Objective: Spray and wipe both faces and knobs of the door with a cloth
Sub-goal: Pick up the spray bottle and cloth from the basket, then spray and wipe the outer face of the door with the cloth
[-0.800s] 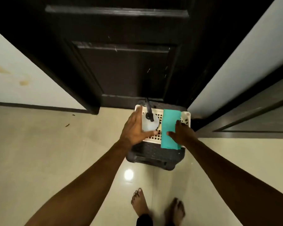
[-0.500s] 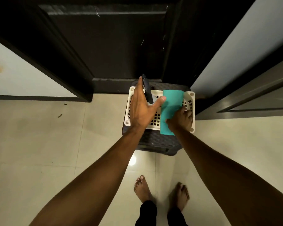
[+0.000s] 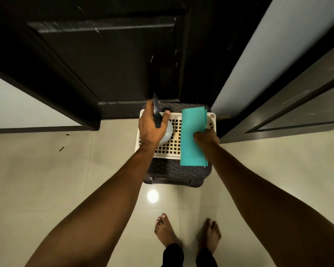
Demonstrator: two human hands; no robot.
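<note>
The spray bottle (image 3: 165,130) is being gripped by the left hand (image 3: 151,125), fingers wrapped round the neck & dark trigger head, thumb hooked over the far side. The bottle is sitting in, or just above, the white basket (image 3: 212,117); which one can't be told. The cloth (image 3: 192,135) is being pinched along its right edge by the right hand (image 3: 205,138), and is being draped across the basket's right half, its near end hanging past the basket's front rim.

Handling, as judged: the bottle is looking like light, pale plastic, prob. smooth and a bit slippery if wet, so it is best taken at the neck under the trigger, as is being done. The cloth is soft, folded in layers and limp; it is best gathered in the palm, since an edge pinch is letting it droop.

The basket is being carried on a dark woven stool (image 3: 178,173), which is standing on glossy pale floor tiles (image 3: 66,180) w/ a lamp glare just in front of it. Right behind the basket the dark panelled door (image 3: 112,60) is rising, scuffed w/ pale marks. No knob is being shown. Bare feet (image 3: 165,231) are being kept nearer the viewer than the stool.
</note>
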